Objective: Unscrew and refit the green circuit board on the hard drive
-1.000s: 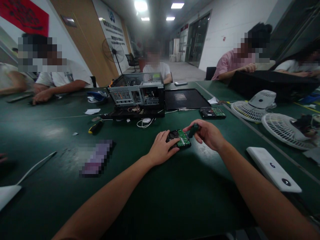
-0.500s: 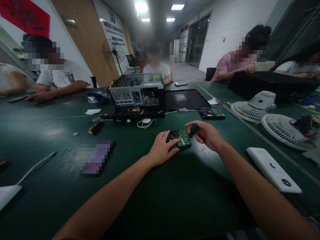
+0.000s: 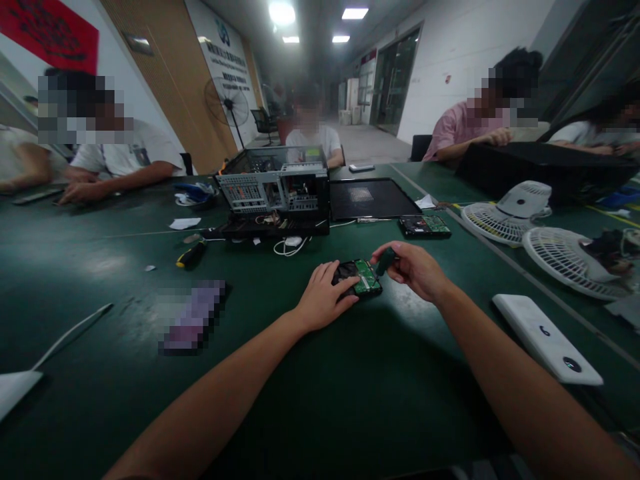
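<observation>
A hard drive lies on the green table with its green circuit board facing up. My left hand holds it down from the left, fingers across its top and thumb along the near edge, covering part of it. In my right hand is a screwdriver with a dark green handle, pinched between thumb and fingers. It is tilted, with its thin shaft pointing down at the right side of the board. Exactly where the tip touches is too small to tell.
An opened computer case stands ahead, beside a black panel. Another hard drive lies right of centre. Around me are a yellow-black screwdriver, a phone, a white device and white fan parts. Several people sit around the table.
The screwdriver handle has tilted slightly in my right hand, and its shaft shows more clearly over the board. My left hand and the hard drive stay in place.
</observation>
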The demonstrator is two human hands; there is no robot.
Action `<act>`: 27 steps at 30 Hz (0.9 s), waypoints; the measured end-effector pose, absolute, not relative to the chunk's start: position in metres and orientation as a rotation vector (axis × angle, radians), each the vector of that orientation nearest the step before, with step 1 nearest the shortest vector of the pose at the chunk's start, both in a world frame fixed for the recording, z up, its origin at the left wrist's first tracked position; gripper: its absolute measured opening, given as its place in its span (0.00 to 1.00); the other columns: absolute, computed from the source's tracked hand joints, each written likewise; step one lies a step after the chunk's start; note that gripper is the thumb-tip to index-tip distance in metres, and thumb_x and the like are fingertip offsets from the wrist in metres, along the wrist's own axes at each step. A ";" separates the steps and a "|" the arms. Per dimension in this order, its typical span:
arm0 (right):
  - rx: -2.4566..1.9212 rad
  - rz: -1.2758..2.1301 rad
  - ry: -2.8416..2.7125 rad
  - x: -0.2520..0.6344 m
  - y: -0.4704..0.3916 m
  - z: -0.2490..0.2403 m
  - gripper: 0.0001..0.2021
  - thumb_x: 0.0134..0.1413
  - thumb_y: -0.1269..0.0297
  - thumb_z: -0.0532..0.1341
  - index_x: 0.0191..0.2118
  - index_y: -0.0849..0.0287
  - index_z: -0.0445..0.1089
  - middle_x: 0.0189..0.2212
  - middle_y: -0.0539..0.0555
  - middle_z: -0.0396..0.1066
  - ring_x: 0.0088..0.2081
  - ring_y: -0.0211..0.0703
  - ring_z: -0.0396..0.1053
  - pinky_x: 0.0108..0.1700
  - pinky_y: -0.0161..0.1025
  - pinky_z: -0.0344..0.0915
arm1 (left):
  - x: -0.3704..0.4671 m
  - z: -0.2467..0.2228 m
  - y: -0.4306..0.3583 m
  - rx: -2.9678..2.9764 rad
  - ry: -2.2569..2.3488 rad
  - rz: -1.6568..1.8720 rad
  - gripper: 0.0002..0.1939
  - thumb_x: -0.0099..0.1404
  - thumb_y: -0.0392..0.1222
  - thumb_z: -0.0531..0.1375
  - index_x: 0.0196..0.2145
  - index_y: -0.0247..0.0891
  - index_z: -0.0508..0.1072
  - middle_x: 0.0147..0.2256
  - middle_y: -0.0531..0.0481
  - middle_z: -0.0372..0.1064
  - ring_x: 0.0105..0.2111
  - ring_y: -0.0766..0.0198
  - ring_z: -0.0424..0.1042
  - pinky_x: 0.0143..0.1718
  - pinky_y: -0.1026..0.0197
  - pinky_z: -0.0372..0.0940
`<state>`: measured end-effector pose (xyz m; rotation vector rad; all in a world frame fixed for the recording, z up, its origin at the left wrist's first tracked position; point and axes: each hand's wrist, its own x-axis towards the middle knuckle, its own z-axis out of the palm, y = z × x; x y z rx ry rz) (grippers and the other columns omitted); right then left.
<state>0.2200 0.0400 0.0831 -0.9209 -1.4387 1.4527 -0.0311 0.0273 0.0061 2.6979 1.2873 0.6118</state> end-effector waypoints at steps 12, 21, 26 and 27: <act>-0.883 1.496 -1.409 0.222 0.039 0.085 0.15 0.65 0.52 0.58 0.41 0.57 0.74 0.37 0.58 0.75 0.24 0.36 0.56 0.24 0.38 0.46 | -0.031 0.005 0.028 2.696 1.285 0.608 0.24 0.73 0.57 0.58 0.65 0.56 0.67 0.71 0.46 0.45 0.70 0.41 0.46 0.68 0.35 0.47; -0.901 1.514 -1.480 0.221 0.036 0.090 0.16 0.65 0.53 0.60 0.49 0.54 0.78 0.41 0.57 0.72 0.24 0.34 0.54 0.24 0.39 0.44 | -0.031 0.005 0.028 2.709 1.279 0.619 0.24 0.73 0.56 0.58 0.65 0.55 0.68 0.71 0.45 0.46 0.69 0.41 0.47 0.68 0.36 0.48; -0.925 1.474 -1.496 0.224 0.037 0.090 0.14 0.64 0.53 0.61 0.45 0.54 0.78 0.42 0.56 0.74 0.26 0.34 0.55 0.25 0.38 0.47 | -0.032 0.006 0.028 2.719 1.274 0.616 0.24 0.74 0.56 0.57 0.65 0.54 0.67 0.71 0.44 0.46 0.69 0.41 0.47 0.68 0.35 0.48; -0.929 1.465 -1.494 0.224 0.037 0.090 0.13 0.63 0.53 0.61 0.44 0.54 0.78 0.43 0.56 0.74 0.26 0.34 0.56 0.25 0.38 0.48 | -0.032 0.006 0.027 2.715 1.272 0.616 0.24 0.74 0.56 0.57 0.65 0.54 0.67 0.71 0.44 0.46 0.69 0.41 0.47 0.68 0.35 0.48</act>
